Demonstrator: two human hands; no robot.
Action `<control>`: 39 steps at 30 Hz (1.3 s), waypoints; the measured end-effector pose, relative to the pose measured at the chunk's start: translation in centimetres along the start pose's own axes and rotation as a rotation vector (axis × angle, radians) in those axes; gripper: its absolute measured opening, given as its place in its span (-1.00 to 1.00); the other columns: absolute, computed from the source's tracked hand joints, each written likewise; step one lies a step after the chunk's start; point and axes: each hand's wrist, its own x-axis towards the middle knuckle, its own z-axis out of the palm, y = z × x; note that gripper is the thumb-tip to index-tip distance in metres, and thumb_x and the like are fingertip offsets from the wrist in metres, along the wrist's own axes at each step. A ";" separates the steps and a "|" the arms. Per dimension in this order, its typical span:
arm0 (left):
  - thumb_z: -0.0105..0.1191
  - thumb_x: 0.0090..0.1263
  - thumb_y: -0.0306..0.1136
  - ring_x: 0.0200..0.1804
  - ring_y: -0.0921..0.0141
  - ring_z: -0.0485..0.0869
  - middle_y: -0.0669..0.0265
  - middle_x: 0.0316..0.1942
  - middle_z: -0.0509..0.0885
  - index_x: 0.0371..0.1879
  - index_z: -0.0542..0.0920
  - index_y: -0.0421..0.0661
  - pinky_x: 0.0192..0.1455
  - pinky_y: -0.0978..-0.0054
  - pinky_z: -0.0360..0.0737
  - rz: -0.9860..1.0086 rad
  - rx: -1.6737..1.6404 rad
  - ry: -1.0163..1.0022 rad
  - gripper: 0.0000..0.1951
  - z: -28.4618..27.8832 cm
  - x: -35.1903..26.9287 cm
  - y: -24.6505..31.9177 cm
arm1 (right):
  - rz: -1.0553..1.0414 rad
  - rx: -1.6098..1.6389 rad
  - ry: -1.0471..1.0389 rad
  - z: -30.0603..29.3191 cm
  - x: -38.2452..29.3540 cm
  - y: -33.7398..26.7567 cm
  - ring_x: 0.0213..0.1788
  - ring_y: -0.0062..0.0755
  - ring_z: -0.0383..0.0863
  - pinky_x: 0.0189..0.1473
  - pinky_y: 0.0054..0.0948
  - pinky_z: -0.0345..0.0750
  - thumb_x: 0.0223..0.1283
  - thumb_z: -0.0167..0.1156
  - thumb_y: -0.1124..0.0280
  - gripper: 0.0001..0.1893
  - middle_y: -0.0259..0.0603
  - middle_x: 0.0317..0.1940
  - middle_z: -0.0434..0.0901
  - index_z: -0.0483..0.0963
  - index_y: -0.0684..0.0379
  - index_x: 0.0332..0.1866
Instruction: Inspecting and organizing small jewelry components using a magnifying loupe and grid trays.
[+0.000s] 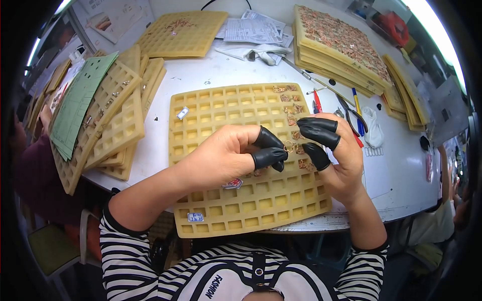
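Observation:
My left hand (226,152) wears black rubber finger cots and pinches a small gold-coloured, clover-shaped metal piece (289,146) between thumb and fingertips. Just right of that piece is my right hand (340,161), also in black finger cots. Its thumb and fingers are apart, with nothing visible between them. Both hands are above a yellowish compartment tray (226,233) with rows of square pockets. Small copper-gold pieces (292,119) lie in pockets along the tray's right side; some pockets are hidden beneath my hands. Small paper labels (195,217) bearing writing rest on the tray.
Stacked trays (331,62) heaped with copper-coloured pieces stand back right. More trays (116,131) lean at left under green sheets (83,101). Pliers (352,113), a blue-yellow pen (357,109) and a white cloth (372,128) lie at right. Papers (254,30) lie behind. A person (37,161) sits left.

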 end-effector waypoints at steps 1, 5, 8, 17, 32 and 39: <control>0.02 0.28 -0.43 -0.27 0.51 0.57 0.28 -0.31 0.61 -0.21 0.50 -0.25 -0.18 0.58 0.51 -0.002 -0.001 0.000 -0.83 0.0 0.0 0.0 | 0.002 0.001 0.000 0.1 0.0 -0.1 -0.12 -0.19 0.50 -0.07 -0.30 0.40 -0.15 0.22 0.55 -0.73 -0.14 -0.24 0.55 0.50 0.25 -0.23; 0.03 0.27 -0.47 -0.24 0.52 0.57 0.28 -0.31 0.60 -0.20 0.50 -0.25 -0.16 0.57 0.51 0.014 0.049 0.039 -0.83 0.2 0.0 -0.1 | 0.129 0.177 -0.055 0.5 -0.2 -0.5 -0.12 -0.16 0.49 -0.03 -0.33 0.38 -0.07 0.19 0.58 -0.75 -0.14 -0.21 0.54 0.47 0.27 -0.19; 0.04 0.26 -0.47 -0.21 0.52 0.56 0.29 -0.28 0.60 -0.20 0.51 -0.25 -0.15 0.58 0.50 0.017 0.129 0.022 -0.82 0.3 0.0 0.2 | 0.227 0.285 -0.122 0.7 -0.2 -0.8 -0.10 -0.18 0.49 -0.03 -0.36 0.39 -0.04 0.17 0.56 -0.76 -0.11 -0.17 0.52 0.48 0.28 -0.19; -0.03 0.33 -0.37 -0.40 0.50 0.60 0.22 -0.33 0.62 -0.14 0.49 -0.25 -0.26 0.60 0.50 -0.113 -0.051 -0.075 -0.77 0.4 -0.1 0.8 | 0.728 0.833 0.065 0.2 -0.4 -1.0 -0.12 -0.54 0.50 -0.01 -0.53 0.38 0.12 0.09 0.54 -0.86 -0.22 -0.19 0.55 0.46 0.30 -0.21; -0.06 0.35 -0.30 -0.53 0.55 0.56 0.25 -0.44 0.63 -0.21 0.52 -0.22 -0.46 0.66 0.48 -0.129 0.028 -0.073 -0.77 -0.1 0.0 0.3 | 0.475 0.550 -0.158 0.7 -0.3 -1.4 0.00 -0.39 0.44 0.02 -0.48 0.37 0.03 0.13 0.56 -0.77 -0.12 -0.08 0.47 0.46 0.33 -0.15; -0.20 0.39 -0.28 -0.35 0.24 0.66 0.02 -0.31 0.59 -0.12 0.42 -0.33 -0.36 0.54 0.58 -0.251 -0.297 -0.056 -0.68 0.0 0.0 0.9 | 0.731 0.859 0.025 0.5 -0.6 -0.6 -0.18 -0.64 0.48 -0.10 -0.61 0.41 0.14 0.08 0.55 -0.83 -0.27 -0.21 0.55 0.46 0.31 -0.15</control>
